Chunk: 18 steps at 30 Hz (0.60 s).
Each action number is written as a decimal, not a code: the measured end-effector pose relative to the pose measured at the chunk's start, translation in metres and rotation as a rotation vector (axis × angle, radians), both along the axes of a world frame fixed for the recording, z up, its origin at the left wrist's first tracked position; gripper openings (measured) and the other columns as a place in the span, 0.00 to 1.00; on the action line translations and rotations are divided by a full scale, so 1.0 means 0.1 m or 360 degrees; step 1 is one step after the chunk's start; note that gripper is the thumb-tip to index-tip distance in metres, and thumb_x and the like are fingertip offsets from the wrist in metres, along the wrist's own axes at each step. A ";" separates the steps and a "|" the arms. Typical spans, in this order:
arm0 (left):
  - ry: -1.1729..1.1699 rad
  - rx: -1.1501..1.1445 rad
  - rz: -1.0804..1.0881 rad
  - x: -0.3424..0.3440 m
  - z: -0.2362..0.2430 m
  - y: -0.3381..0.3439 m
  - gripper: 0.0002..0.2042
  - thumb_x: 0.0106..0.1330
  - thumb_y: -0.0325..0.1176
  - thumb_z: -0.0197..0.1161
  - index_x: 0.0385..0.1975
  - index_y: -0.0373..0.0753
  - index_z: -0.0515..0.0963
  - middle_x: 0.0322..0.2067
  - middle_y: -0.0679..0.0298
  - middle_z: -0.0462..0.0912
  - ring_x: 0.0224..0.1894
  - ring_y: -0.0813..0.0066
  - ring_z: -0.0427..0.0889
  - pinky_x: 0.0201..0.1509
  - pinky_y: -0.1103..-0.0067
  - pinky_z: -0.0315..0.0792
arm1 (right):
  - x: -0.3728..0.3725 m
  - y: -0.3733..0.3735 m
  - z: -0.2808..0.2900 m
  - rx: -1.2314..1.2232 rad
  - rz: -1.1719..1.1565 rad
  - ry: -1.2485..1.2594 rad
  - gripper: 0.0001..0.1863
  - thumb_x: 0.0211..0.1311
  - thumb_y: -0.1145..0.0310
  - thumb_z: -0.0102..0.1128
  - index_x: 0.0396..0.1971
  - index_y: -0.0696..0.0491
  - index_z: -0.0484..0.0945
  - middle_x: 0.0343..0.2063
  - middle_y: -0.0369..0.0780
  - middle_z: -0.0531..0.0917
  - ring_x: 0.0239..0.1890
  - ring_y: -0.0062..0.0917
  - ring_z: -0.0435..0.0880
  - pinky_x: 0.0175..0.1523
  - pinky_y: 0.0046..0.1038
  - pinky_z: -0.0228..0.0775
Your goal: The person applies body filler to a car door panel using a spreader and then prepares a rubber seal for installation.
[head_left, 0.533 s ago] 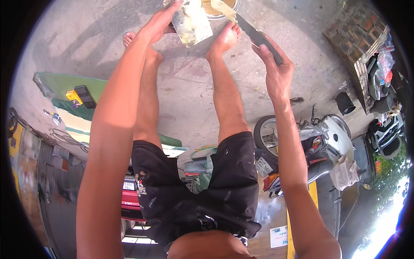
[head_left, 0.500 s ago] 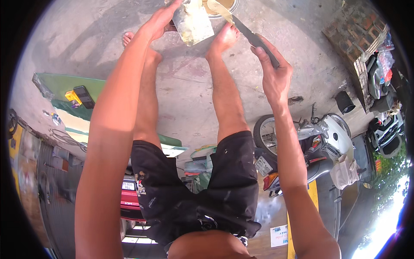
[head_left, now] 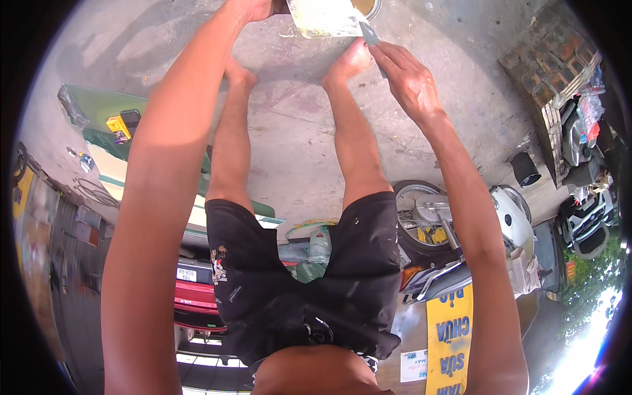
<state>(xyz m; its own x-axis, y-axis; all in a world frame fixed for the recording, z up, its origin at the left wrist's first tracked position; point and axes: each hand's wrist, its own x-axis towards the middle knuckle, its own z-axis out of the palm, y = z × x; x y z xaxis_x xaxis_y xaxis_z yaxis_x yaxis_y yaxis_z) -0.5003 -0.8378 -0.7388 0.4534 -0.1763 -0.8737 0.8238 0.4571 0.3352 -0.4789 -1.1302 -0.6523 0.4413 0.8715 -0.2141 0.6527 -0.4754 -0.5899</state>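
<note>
Smeared board (head_left: 327, 18) just left of tin (head_left: 378, 9). Right hand (head_left: 413, 80), near side of tin, grasps putty knife (head_left: 370, 33), blade at board's corner. Left hand (head_left: 255, 8) farther left of tin, grip cropped, cannot tell. Best: board steady, blade low, light strokes.

The person wears loose black shorts (head_left: 355, 283) with wide, straight-hemmed legs, a small multicoloured print (head_left: 219, 263) at the outer edge of the left one, and pale specks scattered over the dark cloth. A curved white mark (head_left: 322, 330) sits at the front near the waist, where a bit of black-and-white patterned trim (head_left: 372, 363) shows at the right. The belly (head_left: 316, 372), left arm (head_left: 164, 184), right arm (head_left: 471, 197), lower legs (head_left: 355, 131) and right foot (head_left: 349, 64) are bare.
</note>
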 end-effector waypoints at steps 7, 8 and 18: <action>-0.0468 0.0985 -0.1158 -0.16 0.76 0.07 0.20 0.70 0.47 0.52 0.45 0.34 0.77 0.34 0.50 0.82 0.36 0.58 0.84 0.43 0.64 0.77 | 0.47 0.37 -0.24 -0.1150 0.0590 -0.0405 0.36 0.57 0.77 0.53 0.67 0.39 0.59 0.47 0.41 0.78 0.50 0.32 0.78 0.47 0.37 0.76; -0.0614 0.1265 -0.1373 -0.23 1.03 0.08 0.18 0.69 0.44 0.52 0.37 0.33 0.80 0.28 0.50 0.82 0.37 0.58 0.84 0.42 0.66 0.76 | 0.58 0.31 -0.29 -0.1441 0.0580 -0.0315 0.35 0.60 0.77 0.51 0.68 0.40 0.58 0.47 0.42 0.79 0.50 0.34 0.79 0.47 0.38 0.76; -0.0950 0.2501 -0.0266 -1.71 1.99 0.90 0.32 0.54 0.21 0.58 0.63 0.52 0.68 0.53 0.60 0.77 0.51 0.59 0.78 0.49 0.70 0.79 | 1.22 1.36 0.29 -0.1553 0.0201 0.0026 0.25 0.59 0.65 0.58 0.58 0.51 0.71 0.51 0.51 0.79 0.53 0.45 0.78 0.56 0.42 0.70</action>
